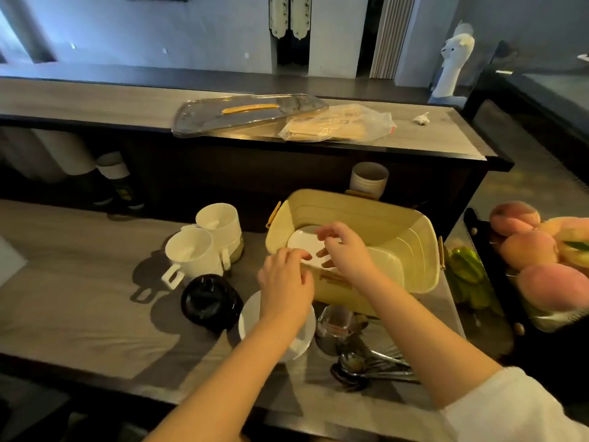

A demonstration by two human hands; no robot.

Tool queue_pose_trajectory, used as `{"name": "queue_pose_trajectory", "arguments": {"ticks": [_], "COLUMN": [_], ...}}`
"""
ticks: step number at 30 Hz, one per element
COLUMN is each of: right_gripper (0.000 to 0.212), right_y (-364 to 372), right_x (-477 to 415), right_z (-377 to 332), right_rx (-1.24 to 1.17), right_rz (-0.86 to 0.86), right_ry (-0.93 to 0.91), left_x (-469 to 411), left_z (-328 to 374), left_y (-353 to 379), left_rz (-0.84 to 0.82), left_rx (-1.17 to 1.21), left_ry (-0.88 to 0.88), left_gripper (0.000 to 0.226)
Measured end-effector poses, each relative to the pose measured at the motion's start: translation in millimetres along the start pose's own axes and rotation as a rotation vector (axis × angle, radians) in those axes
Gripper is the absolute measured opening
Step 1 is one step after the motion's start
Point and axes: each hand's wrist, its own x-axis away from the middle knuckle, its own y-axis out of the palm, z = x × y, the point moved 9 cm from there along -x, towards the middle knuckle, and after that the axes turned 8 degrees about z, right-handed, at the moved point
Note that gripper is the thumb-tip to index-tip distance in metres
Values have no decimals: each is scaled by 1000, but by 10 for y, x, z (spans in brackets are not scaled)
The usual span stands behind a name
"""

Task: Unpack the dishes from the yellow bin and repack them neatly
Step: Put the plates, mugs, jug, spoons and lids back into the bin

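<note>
Hands meet at the left end of the yellow bin (402,222), which stands on the table (79,314) to the right of centre. The right hand (345,250) hovers inside the bin, its fingers spread wide and half bent over a white plate (301,243) that lies in the bin's left end. The fingertips are at the plate's surface, but I cannot tell whether they press on it, and they clasp nothing. The left hand (285,283) is at the bin's near rim with its fingers curled towards the wall. I cannot tell whether it grips the rim or only rests there.

Outside the bin, two white mugs (191,255) stand close together to its left, handles facing the near side. A black lid (208,301) lies in front of them, and a white bowl (251,325) sits just beside it under the left forearm. A glass measuring cup (334,327) stands near the bin's front wall, with a cluster of metal spoons (366,368) in front of it. Peaches (529,247) are piled at the far right. On the higher counter behind, a clear bin lid (248,114) rests beside a plastic bag (339,124).
</note>
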Motion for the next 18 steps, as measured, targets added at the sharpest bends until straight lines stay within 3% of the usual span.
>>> {"name": "queue_pose_trajectory", "arguments": {"ticks": [4, 8, 14, 18], "right_gripper": [24, 19, 36, 32], "right_y": [297, 667, 831, 911], "right_x": [662, 1259, 1684, 1683], "right_z": [-30, 628, 1440, 1473], "right_rx": [-104, -175, -424, -639], "right_rz": [-115, -194, 17, 14], "right_ry": [38, 408, 830, 944], "left_x": [630, 1031, 1362, 1389], "left_z": [-492, -890, -1448, -1518], "left_y": [-151, -59, 244, 458], "left_rz": [27, -7, -91, -148], "left_rx": [103, 15, 322, 438], "left_ry": [-323, -415, -995, -1182], "left_gripper": [29, 36, 45, 42]}}
